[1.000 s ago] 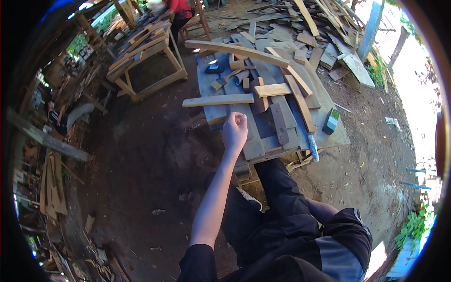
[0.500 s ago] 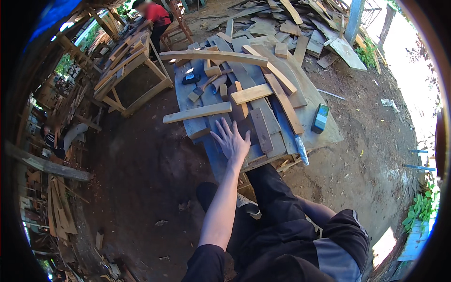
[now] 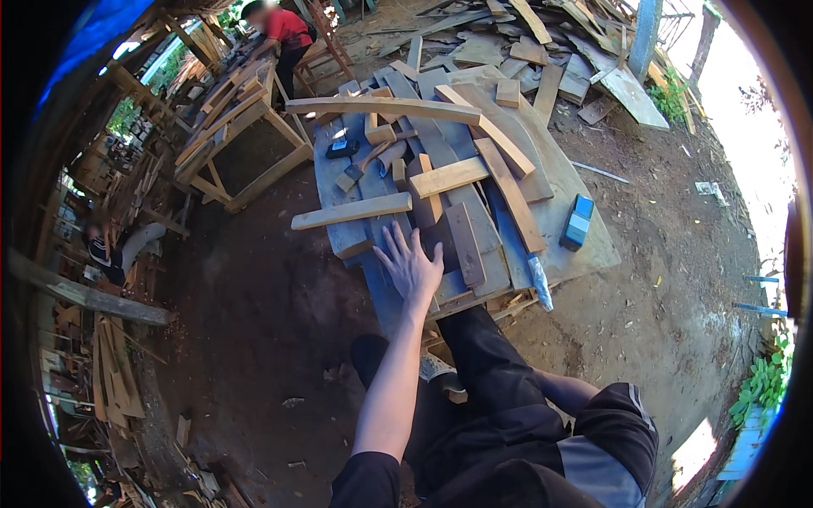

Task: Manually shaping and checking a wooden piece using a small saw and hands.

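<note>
My left hand [image 3: 412, 268] lies with its fingers spread over boards at the near edge of a low work table [image 3: 593, 245]. Just beyond its fingertips is a pale wooden strip [image 3: 351, 211]. To its right rests a short dark brown block [image 3: 466, 245]. Farther in are a light wood piece [image 3: 449, 176], a long brown board [image 3: 510, 195] and a curved wooden piece [image 3: 385, 106] lying across the stack. My right forearm [image 3: 566, 391] goes down beside my leg, and the hand itself is hidden.
A blue and black box-shaped thing [image 3: 577, 223] and a plastic-wrapped item [image 3: 539, 282] sit at the table's right. A small black device [image 3: 342, 148] is at its left. A person in red [image 3: 288, 30] bends over another bench [image 3: 271, 173]. Scrap wood [image 3: 529, 52] is heaped behind.
The view has shifted slightly. My left hand stays spread over the same boards, a touch nearer to me. The wooden pieces lie as before.
</note>
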Action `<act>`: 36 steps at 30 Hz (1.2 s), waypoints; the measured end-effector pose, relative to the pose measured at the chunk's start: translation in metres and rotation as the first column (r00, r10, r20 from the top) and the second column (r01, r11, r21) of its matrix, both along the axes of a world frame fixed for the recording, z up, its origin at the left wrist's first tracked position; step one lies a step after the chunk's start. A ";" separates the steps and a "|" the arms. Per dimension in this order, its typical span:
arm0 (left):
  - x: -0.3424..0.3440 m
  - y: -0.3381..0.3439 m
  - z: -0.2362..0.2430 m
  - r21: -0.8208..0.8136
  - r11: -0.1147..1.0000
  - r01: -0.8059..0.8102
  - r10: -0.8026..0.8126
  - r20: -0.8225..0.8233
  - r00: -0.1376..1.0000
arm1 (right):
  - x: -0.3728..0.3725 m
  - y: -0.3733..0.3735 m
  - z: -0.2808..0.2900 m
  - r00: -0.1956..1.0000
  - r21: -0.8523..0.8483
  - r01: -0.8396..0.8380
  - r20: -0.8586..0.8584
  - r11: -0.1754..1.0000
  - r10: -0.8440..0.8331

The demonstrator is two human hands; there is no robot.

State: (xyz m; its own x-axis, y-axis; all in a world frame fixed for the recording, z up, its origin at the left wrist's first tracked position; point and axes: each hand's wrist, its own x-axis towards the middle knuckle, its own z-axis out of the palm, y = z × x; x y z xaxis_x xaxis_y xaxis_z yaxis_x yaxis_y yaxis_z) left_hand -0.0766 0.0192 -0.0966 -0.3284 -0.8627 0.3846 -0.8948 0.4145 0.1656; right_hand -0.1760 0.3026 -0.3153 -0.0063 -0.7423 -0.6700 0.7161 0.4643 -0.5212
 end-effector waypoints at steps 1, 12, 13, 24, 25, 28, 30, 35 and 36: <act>-0.001 0.000 0.000 0.006 1.000 -0.004 0.004 0.003 1.000 | -0.003 -0.001 -0.001 1.000 -0.004 0.000 -0.005 1.000 0.000; 0.000 -0.002 -0.002 -0.024 1.000 -0.010 0.010 0.002 1.000 | -0.012 0.019 -0.013 0.998 0.005 -0.051 -0.028 0.999 0.051; 0.002 -0.002 -0.002 -0.023 1.000 -0.014 0.014 0.007 1.000 | -0.014 0.020 -0.014 0.998 0.004 -0.056 -0.031 0.998 0.056; 0.001 -0.001 -0.003 -0.040 0.999 -0.005 0.005 0.015 1.000 | -0.020 0.014 -0.028 0.993 -0.029 -0.111 -0.032 0.993 0.110; 0.001 -0.001 -0.004 -0.049 0.999 0.000 0.000 0.011 1.000 | -0.018 0.014 -0.029 0.993 -0.030 -0.114 -0.030 0.993 0.113; -0.001 0.001 -0.001 -0.041 0.999 -0.004 0.005 0.027 1.000 | -0.017 0.013 -0.032 0.992 -0.036 -0.123 -0.032 0.992 0.122; 0.000 0.001 0.002 -0.009 1.000 -0.010 0.010 0.034 0.999 | -0.020 0.013 -0.034 0.991 -0.039 -0.130 -0.040 0.991 0.128; -0.001 0.001 0.004 0.017 1.000 -0.009 0.008 0.023 1.000 | -0.034 0.010 -0.037 0.986 -0.049 -0.148 -0.080 0.988 0.144; -0.003 0.001 0.004 0.020 1.000 0.000 -0.001 0.018 1.000 | -0.039 0.010 -0.036 0.985 -0.049 -0.149 -0.093 0.988 0.144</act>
State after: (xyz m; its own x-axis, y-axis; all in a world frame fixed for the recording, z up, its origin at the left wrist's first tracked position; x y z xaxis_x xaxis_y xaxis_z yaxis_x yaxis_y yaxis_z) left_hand -0.0798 0.0202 -0.0929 -0.3354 -0.8699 0.3617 -0.8975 0.4117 0.1578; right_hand -0.2152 0.3128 -0.3511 0.0478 -0.7758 -0.6291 0.5924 0.5291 -0.6075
